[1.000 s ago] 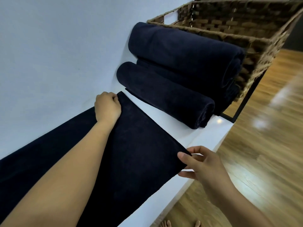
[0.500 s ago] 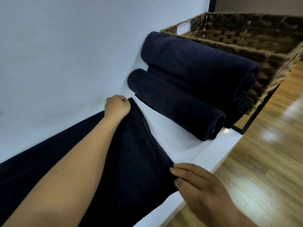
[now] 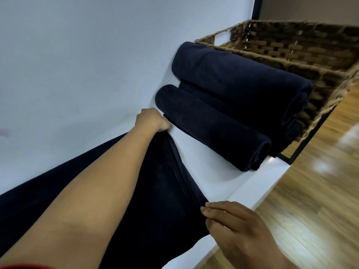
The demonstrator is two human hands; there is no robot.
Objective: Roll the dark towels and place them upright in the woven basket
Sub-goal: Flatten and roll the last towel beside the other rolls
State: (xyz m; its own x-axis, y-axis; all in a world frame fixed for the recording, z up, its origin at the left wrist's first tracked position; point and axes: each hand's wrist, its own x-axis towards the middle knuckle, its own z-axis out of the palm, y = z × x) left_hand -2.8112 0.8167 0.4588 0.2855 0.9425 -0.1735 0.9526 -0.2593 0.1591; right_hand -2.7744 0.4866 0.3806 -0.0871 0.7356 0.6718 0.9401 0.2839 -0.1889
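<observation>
A long dark navy towel (image 3: 155, 206) lies flat along the white ledge (image 3: 206, 164). My left hand (image 3: 152, 119) grips its far corner by the wall, fingers curled. My right hand (image 3: 231, 224) pinches the near corner at the ledge's front edge, and the towel's end is folded over between the two hands. Rolled dark towels lie stacked beyond: one in front (image 3: 209, 127), a bigger one on top (image 3: 239, 80), a third partly hidden beneath. The woven basket (image 3: 303, 61) stands behind them on a black frame; what shows of its inside holds nothing.
A pale wall (image 3: 87, 65) runs along the ledge's left side. To the right the ledge drops to a glossy wooden floor (image 3: 310, 200). A strip of bare ledge separates the flat towel from the rolled ones.
Both hands have drawn the towel's end back, folding it over; bare white ledge now shows between it and the rolled towels. The view has shifted, so the basket sits lower and more to the right.
</observation>
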